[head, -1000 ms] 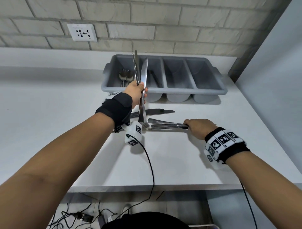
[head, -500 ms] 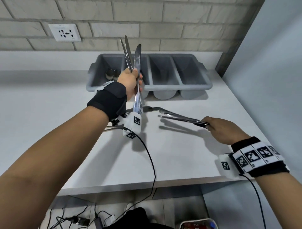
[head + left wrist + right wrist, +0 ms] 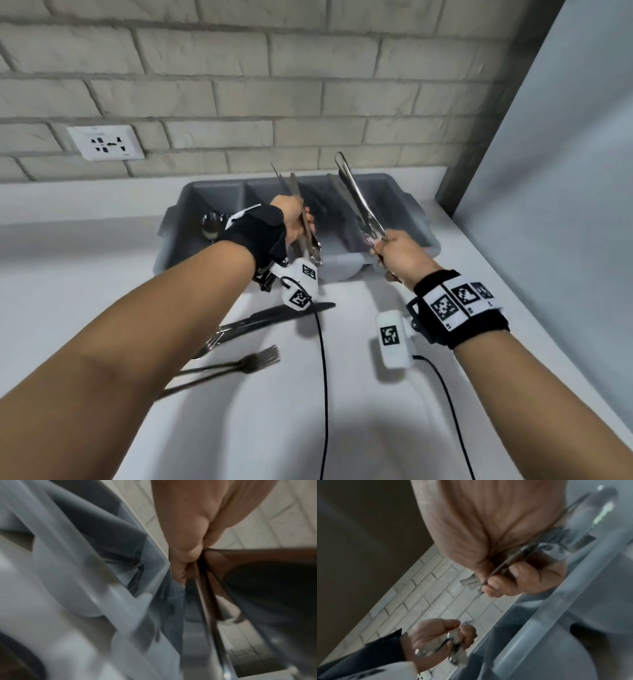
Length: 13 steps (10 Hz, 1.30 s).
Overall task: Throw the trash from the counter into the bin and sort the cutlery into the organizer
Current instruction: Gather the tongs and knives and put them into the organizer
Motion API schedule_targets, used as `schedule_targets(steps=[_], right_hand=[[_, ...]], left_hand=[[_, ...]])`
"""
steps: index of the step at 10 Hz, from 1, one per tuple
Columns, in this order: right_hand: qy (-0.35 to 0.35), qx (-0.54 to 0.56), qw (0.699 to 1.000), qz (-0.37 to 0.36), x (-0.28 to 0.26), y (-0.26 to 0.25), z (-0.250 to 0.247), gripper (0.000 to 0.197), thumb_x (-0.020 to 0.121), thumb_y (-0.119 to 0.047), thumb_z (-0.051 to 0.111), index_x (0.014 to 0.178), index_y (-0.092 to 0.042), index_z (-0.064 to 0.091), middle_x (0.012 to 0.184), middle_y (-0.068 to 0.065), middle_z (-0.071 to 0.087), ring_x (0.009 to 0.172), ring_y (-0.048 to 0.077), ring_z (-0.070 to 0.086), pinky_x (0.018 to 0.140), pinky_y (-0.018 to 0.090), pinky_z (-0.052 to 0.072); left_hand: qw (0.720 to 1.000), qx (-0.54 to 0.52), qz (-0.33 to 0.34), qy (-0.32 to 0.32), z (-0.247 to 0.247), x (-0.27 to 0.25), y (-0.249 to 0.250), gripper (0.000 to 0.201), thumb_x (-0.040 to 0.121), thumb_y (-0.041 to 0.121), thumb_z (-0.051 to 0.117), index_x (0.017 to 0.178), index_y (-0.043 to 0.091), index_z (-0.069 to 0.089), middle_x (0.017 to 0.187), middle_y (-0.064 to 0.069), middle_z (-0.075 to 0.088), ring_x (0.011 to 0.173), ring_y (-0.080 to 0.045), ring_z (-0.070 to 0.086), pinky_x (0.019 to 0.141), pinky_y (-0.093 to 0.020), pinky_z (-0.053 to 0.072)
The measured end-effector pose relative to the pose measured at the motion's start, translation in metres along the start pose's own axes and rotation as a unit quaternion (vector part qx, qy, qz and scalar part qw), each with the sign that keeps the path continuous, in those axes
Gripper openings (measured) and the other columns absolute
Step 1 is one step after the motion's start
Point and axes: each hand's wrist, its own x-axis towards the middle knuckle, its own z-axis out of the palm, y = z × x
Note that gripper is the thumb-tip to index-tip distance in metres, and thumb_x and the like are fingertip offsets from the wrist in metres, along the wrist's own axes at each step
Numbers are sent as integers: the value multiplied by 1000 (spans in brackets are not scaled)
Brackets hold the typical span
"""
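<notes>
Half a second ago the right hand held its cutlery low and level over the counter; now it has lifted the bundle steeply over the organizer, near its right compartments. The left hand still clamps several knives upright above the organizer's left-middle part. Both fists are closed round their metal handles, apart from each other, each just above the tray. The organizer is grey plastic, boxy, with divided troughs; spoons lie in its leftmost one. In front of the organizer, on the smooth white counter, lie a dark flat knife and thin forks.
</notes>
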Motion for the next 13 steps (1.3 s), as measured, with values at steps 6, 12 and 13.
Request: schedule_targets(steps=[6,12,13], right_hand=[[-45,122,979,154,88,-28,48,25,100,-7,34,79,-17,44,68,1,50,45,9,43,30,11,31],[-66,-157,982,83,110,-11,64,41,95,-13,44,132,3,47,96,15,60,80,22,57,67,24,43],[17,-10,999,46,100,-5,66,37,89,-7,53,126,-4,55,94,4,56,82,18,52,59,17,35]], left_hand=[[994,85,-68,20,-2,79,-10,31,94,3,44,123,-5,53,101,-17,75,39,-9,62,74,-33,56],[961,267,-48,-47,6,57,-5,42,93,3,44,134,-6,45,80,-2,53,100,-24,57,102,-35,44],[952,300,-33,-44,-7,28,1,38,93,4,43,130,1,51,71,2,48,66,-12,50,72,-29,49]])
